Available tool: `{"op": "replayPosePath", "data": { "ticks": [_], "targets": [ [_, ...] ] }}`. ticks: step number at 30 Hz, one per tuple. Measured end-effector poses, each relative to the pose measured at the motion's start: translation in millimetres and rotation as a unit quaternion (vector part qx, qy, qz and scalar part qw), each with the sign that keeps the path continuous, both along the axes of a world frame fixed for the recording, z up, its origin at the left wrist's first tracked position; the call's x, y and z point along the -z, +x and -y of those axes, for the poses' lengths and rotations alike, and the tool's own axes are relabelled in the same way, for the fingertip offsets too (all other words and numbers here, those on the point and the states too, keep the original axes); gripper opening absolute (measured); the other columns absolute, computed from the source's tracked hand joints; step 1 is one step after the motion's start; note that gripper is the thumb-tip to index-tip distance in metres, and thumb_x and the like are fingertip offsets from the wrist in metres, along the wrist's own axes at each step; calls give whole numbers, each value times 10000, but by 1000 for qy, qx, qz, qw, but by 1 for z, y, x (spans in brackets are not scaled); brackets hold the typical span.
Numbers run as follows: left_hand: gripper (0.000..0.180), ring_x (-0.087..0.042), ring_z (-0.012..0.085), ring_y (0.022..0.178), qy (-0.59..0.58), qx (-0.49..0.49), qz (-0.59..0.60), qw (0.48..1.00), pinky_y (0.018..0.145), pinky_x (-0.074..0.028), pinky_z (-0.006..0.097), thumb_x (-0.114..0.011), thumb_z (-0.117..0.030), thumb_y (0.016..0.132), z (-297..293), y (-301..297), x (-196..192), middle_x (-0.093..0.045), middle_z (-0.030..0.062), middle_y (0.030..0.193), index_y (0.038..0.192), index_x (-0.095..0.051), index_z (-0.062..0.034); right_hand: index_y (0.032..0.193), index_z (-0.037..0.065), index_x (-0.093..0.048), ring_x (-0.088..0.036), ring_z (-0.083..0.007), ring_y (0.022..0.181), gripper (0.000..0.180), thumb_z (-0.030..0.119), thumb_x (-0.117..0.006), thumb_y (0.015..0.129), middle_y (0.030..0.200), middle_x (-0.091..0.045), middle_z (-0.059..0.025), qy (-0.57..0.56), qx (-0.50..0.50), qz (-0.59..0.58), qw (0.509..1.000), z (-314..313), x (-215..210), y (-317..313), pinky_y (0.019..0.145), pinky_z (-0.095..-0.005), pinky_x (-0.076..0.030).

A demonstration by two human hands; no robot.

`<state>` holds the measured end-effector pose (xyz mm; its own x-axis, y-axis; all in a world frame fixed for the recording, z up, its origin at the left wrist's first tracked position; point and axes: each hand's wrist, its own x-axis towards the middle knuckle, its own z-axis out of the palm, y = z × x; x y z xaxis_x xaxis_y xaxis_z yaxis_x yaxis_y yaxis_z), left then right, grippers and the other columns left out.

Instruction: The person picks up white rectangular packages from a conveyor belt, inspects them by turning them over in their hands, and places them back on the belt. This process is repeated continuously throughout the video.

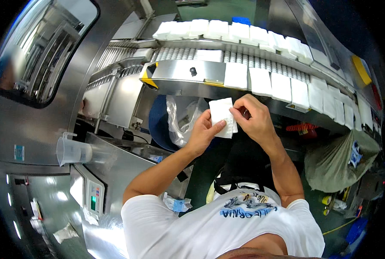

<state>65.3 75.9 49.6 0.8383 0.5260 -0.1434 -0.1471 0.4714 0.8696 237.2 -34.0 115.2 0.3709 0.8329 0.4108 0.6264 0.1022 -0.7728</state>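
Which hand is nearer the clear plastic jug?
Left. The left hand is right of the jug; the right hand is farther right, at the white rectangular pad's right edge.

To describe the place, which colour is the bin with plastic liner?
The bin is dark blue, best seen in the head view.

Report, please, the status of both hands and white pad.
Left hand holding white pad. Right hand at pad's right edge. Blue bin at left, not blocking the hands.
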Motion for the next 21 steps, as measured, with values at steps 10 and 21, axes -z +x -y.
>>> {"op": "replayPosePath", "data": {
  "ticks": [10,21],
  "targets": [
    [418,-683,158,1138,13,-29,5,999,985,-573,327,-705,-137,1037,-4,6,1,-682,102,1264,1377,-504,-1,955,6,-651,-676,-198,731,143,72,-773,917,899,-653,-90,21,4,-23,1000,-11,7,3,650,-324,-548],
    [516,-643,178,1217,77,-15,1,997,1039,-528,365,-730,-162,1020,-3,3,1,-654,89,1344,1454,-493,-16,989,7,-679,-677,-205,716,149,124,-763,950,864,-701,-102,35,-35,-25,998,-9,7,4,662,-335,-542]
  ]
}}
